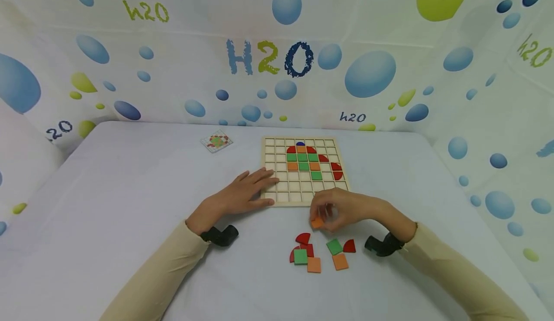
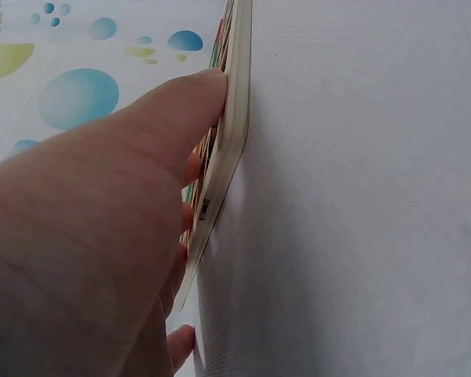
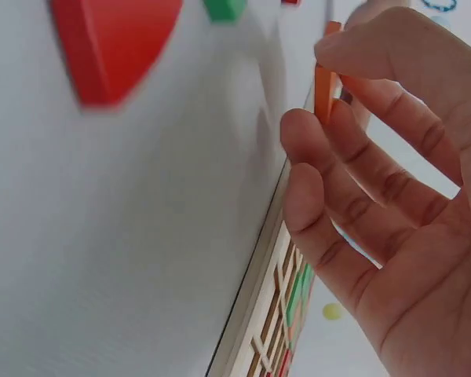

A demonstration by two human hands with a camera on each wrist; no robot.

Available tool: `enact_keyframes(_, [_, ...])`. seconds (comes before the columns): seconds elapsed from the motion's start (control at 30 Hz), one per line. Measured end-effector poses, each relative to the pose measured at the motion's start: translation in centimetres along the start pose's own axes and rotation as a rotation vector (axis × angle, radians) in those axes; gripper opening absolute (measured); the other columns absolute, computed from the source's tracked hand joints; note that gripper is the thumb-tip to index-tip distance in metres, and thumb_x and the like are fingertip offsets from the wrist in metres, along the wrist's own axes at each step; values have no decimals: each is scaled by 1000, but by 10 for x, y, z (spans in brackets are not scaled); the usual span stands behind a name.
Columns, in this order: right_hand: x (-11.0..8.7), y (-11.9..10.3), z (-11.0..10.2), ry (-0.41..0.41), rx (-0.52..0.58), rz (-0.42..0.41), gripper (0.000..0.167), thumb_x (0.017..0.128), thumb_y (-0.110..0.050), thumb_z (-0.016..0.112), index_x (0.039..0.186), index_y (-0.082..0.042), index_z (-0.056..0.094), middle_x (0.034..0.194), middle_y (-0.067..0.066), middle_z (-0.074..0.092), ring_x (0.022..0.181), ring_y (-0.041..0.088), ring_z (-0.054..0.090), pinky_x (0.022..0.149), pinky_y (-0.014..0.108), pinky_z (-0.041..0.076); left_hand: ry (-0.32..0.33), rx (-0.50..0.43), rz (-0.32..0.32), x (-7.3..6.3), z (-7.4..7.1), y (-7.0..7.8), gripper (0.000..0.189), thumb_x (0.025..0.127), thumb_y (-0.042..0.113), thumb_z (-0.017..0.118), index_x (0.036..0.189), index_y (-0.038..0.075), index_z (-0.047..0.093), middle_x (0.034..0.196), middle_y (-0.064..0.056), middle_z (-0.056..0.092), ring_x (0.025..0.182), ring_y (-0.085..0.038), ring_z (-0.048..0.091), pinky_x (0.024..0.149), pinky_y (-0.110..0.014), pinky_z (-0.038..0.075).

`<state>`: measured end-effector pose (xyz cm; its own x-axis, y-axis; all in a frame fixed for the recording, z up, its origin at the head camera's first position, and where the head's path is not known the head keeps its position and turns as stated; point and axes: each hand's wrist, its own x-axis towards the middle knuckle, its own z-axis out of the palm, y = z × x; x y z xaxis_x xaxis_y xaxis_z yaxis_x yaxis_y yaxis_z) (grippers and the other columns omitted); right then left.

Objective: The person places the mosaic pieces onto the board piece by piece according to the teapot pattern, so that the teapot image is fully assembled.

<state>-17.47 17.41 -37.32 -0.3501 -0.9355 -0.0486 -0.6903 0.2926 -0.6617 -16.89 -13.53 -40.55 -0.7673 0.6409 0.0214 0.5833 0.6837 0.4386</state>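
A wooden grid board (image 1: 282,198) lies on the table, with red, green, orange and blue tiles set in its upper cells. My left hand (image 1: 242,193) rests on the board's left edge, fingers spread and straight; in the left wrist view the thumb (image 2: 192,98) touches the board's rim. Just in front of the board's near edge, my right hand (image 1: 346,208) pinches an orange square tile (image 1: 317,223) between thumb and fingers. The right wrist view shows this orange tile (image 3: 323,90) edge-on, raised above the cloth.
Loose tiles lie nearer me: a red quarter-round (image 1: 303,238), a green square (image 1: 300,257), an orange square (image 1: 314,265) and several others. A pattern card (image 1: 216,141) lies left of the board's far corner. A printed curtain (image 1: 173,70) hangs behind the white table.
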Motion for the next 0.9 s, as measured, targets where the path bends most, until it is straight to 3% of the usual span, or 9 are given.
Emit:
enact_keyframes(0.5, [12, 19, -19, 82, -10, 105, 22, 83, -6, 73, 105, -9, 68, 98, 0, 62, 83, 18, 59, 74, 28, 55, -6, 2, -1, -1, -3, 2, 60, 98, 38, 57, 150, 13, 40, 158, -11, 29, 148, -30, 19, 116, -58, 15])
enact_keyframes(0.9, [24, 40, -28, 232, -36, 88, 20, 84, -4, 73, 103, -2, 67, 100, 10, 63, 74, 13, 62, 69, 25, 56, -8, 7, -3, 0, -3, 1, 60, 98, 39, 57, 150, 14, 39, 159, -10, 29, 149, -30, 17, 116, -57, 15])
